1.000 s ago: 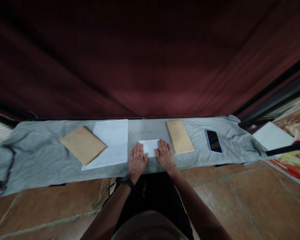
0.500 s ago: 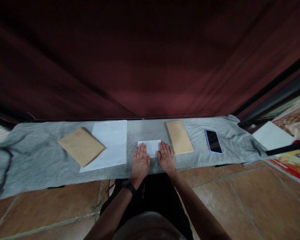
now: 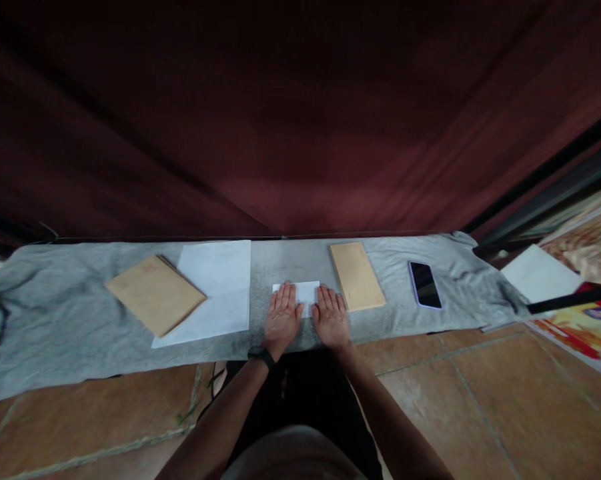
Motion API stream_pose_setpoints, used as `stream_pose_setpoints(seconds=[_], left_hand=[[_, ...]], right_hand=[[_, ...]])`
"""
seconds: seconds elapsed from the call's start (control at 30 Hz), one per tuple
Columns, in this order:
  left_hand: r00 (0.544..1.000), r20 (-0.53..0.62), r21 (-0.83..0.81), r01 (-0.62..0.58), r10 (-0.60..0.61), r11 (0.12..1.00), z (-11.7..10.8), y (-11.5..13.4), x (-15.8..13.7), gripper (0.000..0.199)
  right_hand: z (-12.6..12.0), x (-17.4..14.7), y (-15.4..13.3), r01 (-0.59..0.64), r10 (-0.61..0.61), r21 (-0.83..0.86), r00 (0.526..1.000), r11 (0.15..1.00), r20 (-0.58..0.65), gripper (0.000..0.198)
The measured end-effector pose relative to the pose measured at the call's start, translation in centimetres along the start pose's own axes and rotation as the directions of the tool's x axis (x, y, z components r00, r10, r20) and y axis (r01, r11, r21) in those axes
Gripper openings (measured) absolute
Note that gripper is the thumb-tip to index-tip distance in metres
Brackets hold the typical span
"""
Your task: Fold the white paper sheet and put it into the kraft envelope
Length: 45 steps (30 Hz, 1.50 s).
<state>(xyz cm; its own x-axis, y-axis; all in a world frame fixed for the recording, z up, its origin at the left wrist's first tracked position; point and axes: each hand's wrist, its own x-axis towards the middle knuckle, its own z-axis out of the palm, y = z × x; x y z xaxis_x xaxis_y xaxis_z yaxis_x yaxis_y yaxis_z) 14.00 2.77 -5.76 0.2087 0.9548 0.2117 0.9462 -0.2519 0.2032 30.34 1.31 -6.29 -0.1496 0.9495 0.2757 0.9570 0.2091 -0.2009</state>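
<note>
A small folded white paper (image 3: 307,292) lies flat on the grey cloth right in front of me. My left hand (image 3: 282,321) presses on its left part, fingers stretched out and palm down. Over its right end lies my right hand (image 3: 331,323), also flat with the fingers extended. The two thumbs point toward each other with a strip of the paper showing between them. Just right of my right hand is a brown envelope (image 3: 359,277). The paper's lower corners are partly hidden under my hands.
To the left, a stack of brown envelopes (image 3: 155,293) overlaps large white sheets (image 3: 225,287). A phone (image 3: 425,285) with a purple edge lies at the right on the grey cloth (image 3: 55,333). Behind the narrow surface hangs a dark red curtain (image 3: 300,147).
Both hands stay flat on the folded paper and have come slightly closer together, covering more of it. The whole view has shifted a little; the envelopes, sheets and phone lie as before.
</note>
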Motion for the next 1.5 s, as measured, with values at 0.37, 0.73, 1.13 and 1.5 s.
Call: stream_pose_setpoints(seconds=[0.37, 0.73, 1.13, 1.5], left_hand=[[0.999, -0.019, 0.002, 0.051, -0.051, 0.999, -0.4, -0.6, -0.5, 0.059], [0.992, -0.065, -0.015, 0.107, -0.108, 0.994, -0.3, -0.9, -1.0, 0.061], [0.983, -0.112, 0.003, 0.147, -0.146, 0.989, -0.5, -1.2, -2.2, 0.062], [0.981, -0.111, 0.005, 0.161, -0.16, 0.987, -1.0, -1.3, -3.4, 0.062]], right_hand=[[-0.2, 2.8, -2.6, 0.074, -0.082, 0.086, 0.992, 0.994, 0.095, 0.049], [1.1, 2.0, -0.9, 0.036, -0.036, 0.01, 0.999, 0.999, 0.016, 0.055], [0.4, 0.8, -0.1, -0.005, 0.005, -0.005, 1.0, 1.0, -0.022, 0.055], [0.0, -0.2, 0.3, -0.035, 0.037, 0.034, 0.997, 0.999, -0.063, 0.052]])
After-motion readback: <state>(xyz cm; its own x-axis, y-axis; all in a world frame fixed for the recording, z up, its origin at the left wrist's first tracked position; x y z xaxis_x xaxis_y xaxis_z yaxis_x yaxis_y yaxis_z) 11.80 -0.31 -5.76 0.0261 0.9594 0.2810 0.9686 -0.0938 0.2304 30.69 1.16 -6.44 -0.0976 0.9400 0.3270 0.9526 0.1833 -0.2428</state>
